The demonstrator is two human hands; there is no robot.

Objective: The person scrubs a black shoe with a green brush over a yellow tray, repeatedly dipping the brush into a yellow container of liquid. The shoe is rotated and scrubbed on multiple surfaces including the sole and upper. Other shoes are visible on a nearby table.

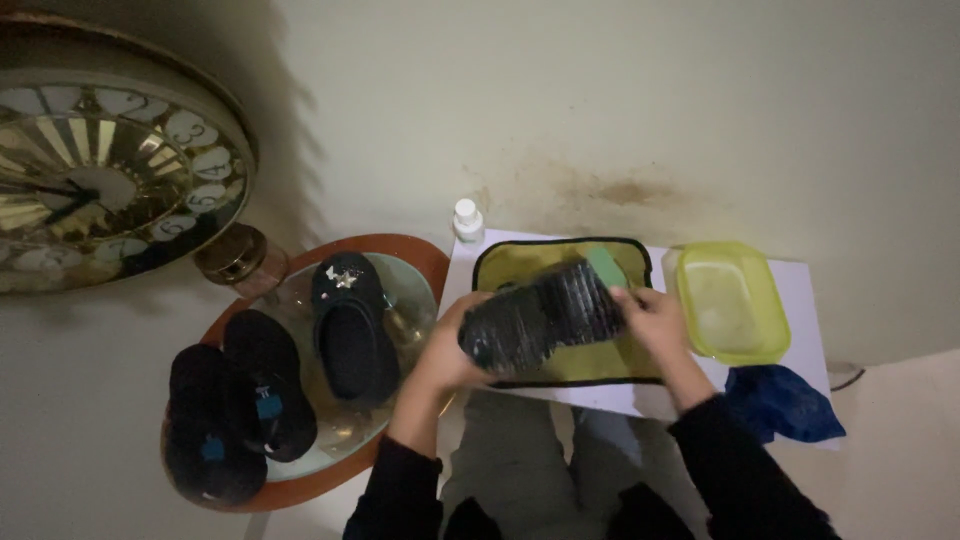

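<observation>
My left hand (pixel 452 345) grips the heel end of a dark shoe (pixel 545 312), which is turned sole up over a yellow-green mat with black trim (pixel 500 262). My right hand (pixel 652 318) presses a green sponge (pixel 606 266) against the toe end of the ribbed sole. Both sleeves are black. The shoe hides most of the mat's middle.
A yellow-green plastic tub (pixel 732 300) sits right of the mat on a white sheet (pixel 800 285), with a blue cloth (pixel 785 402) below it. A small white bottle (pixel 466 220) stands behind. Left, a round glass table (pixel 400 275) carries a clog (pixel 352 325) and two dark slippers (pixel 235 400). A wall clock (pixel 110 165) leans nearby.
</observation>
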